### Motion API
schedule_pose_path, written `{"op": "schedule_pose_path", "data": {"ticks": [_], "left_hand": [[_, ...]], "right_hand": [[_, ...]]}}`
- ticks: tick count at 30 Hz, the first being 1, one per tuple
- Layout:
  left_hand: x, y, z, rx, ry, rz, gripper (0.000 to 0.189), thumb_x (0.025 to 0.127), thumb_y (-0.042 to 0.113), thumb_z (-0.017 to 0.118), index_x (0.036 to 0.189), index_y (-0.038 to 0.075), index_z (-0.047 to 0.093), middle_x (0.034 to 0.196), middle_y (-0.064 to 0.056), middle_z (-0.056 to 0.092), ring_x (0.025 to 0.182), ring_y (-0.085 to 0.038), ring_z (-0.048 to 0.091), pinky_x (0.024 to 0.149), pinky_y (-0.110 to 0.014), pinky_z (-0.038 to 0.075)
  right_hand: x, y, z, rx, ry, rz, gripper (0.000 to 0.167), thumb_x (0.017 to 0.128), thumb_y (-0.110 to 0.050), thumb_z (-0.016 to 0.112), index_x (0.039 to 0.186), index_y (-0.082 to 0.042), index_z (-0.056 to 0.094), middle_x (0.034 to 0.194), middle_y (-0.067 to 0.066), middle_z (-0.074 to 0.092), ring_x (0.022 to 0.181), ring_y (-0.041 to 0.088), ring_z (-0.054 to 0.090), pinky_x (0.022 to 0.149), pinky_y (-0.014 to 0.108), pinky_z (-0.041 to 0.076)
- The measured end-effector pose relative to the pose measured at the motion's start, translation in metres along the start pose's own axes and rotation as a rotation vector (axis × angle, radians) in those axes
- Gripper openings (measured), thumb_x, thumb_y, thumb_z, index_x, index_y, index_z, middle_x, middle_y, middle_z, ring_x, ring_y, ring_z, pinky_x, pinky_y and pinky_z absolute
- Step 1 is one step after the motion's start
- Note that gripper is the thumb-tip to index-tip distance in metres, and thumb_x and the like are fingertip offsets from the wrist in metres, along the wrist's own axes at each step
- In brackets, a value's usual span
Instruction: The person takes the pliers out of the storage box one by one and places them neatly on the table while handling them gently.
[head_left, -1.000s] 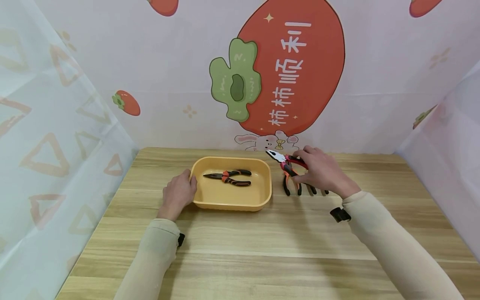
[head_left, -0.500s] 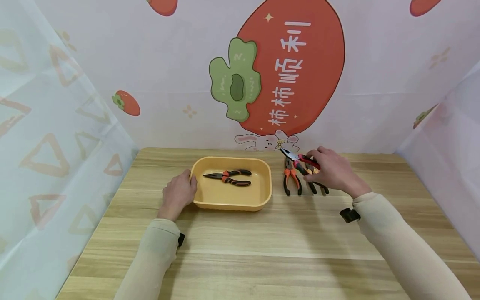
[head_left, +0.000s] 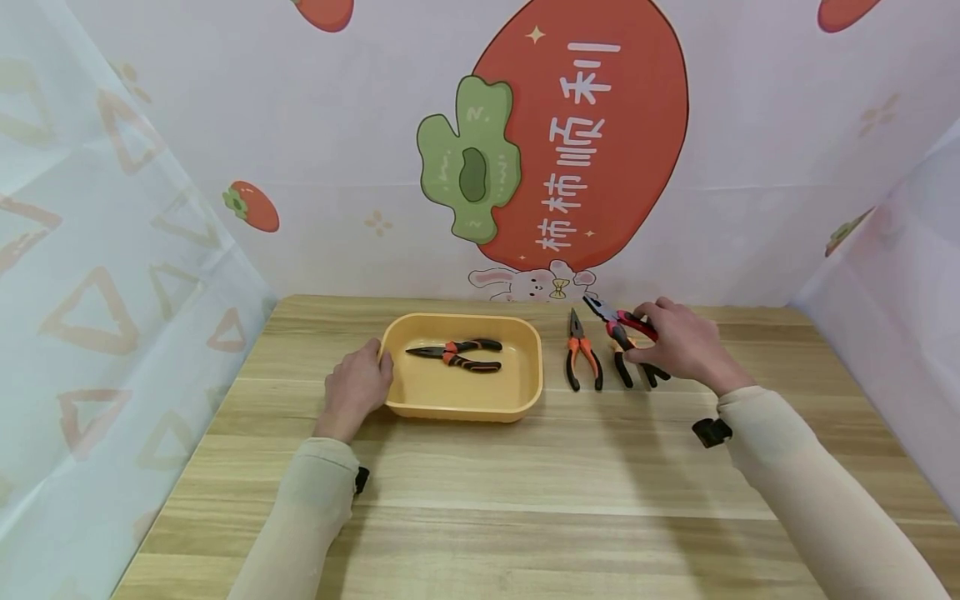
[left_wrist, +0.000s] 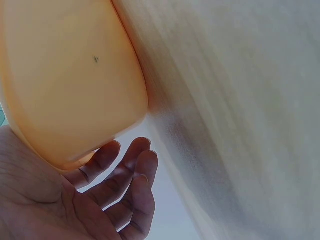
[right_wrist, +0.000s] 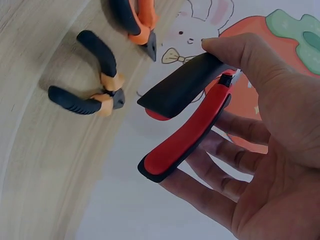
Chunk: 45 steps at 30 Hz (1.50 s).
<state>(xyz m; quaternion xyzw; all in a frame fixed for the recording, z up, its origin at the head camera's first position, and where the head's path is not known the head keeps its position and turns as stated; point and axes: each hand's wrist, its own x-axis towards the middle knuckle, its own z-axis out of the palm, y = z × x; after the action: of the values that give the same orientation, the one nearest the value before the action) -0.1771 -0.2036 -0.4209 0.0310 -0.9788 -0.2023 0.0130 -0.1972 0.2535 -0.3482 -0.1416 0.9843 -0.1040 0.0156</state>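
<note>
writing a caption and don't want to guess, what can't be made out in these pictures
Right wrist view: tips of the red pliers, behind the right hand.
Head view: part of the light-orange pliers, behind the red pliers.
Left wrist view: rest of the tray, cut off by the top edge.

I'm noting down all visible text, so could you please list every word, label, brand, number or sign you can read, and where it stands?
"柿柿顺利": white characters, turned sideways, on the backdrop's large red fruit.
Squiggles on the fruit's green leaves: unreadable.
Tiny dark mark on the yellow tray: too small to read.
Red pliers, striped pliers, orange pliers: no readable text.
</note>
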Motion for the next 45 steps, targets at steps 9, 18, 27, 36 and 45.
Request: {"op": "schedule_pose_path", "data": {"ticks": [9,18,27,36,45], "left_hand": [[-0.001,0.000,0.000,-0.001,0.006,0.001,0.028,0.106,0.029,0.041,0.104,0.005,0.055,0.089,-0.021,0.063,0.081,-0.045,0.064,0.065,-0.061,0.047],[0.000,0.000,0.001,-0.007,0.014,0.007,0.027,0.106,0.028,0.041,0.101,0.006,0.055,0.081,-0.017,0.060,0.073,-0.040,0.062,0.059,-0.056,0.046],[0.000,-0.001,0.001,-0.007,0.006,0.006,0.026,0.106,0.028,0.041,0.102,0.006,0.055,0.080,-0.017,0.059,0.072,-0.039,0.061,0.059,-0.055,0.045],[0.000,-0.001,0.001,-0.001,0.015,0.010,0.026,0.106,0.028,0.042,0.103,0.005,0.056,0.083,-0.018,0.061,0.075,-0.041,0.063,0.060,-0.057,0.046],[0.000,-0.001,0.001,-0.006,0.010,0.008,0.026,0.106,0.027,0.042,0.103,0.005,0.056,0.081,-0.017,0.061,0.071,-0.038,0.061,0.057,-0.054,0.045]], "right_hand": [[-0.001,0.012,-0.001,0.009,-0.015,0.048,0.062,0.084,-0.038,0.081,0.126,0.003,0.060,0.101,0.017,0.058,0.080,0.029,0.058,0.057,0.045,0.046],[-0.004,0.024,-0.002,0.012,-0.039,0.102,0.063,0.086,-0.038,0.080,0.126,0.005,0.057,0.100,0.020,0.057,0.079,0.030,0.058,0.060,0.047,0.045],[-0.005,0.034,0.002,0.025,-0.049,0.170,0.064,0.087,-0.039,0.079,0.125,0.007,0.057,0.102,0.021,0.057,0.084,0.034,0.057,0.063,0.050,0.044],[-0.006,0.044,0.008,0.069,-0.051,0.226,0.060,0.086,-0.041,0.079,0.115,0.007,0.060,0.092,0.016,0.055,0.080,0.032,0.052,0.063,0.044,0.038],[-0.005,0.055,0.013,0.097,-0.086,0.275,0.050,0.088,-0.043,0.076,0.099,0.002,0.058,0.080,0.011,0.048,0.072,0.028,0.045,0.060,0.040,0.030]]}}
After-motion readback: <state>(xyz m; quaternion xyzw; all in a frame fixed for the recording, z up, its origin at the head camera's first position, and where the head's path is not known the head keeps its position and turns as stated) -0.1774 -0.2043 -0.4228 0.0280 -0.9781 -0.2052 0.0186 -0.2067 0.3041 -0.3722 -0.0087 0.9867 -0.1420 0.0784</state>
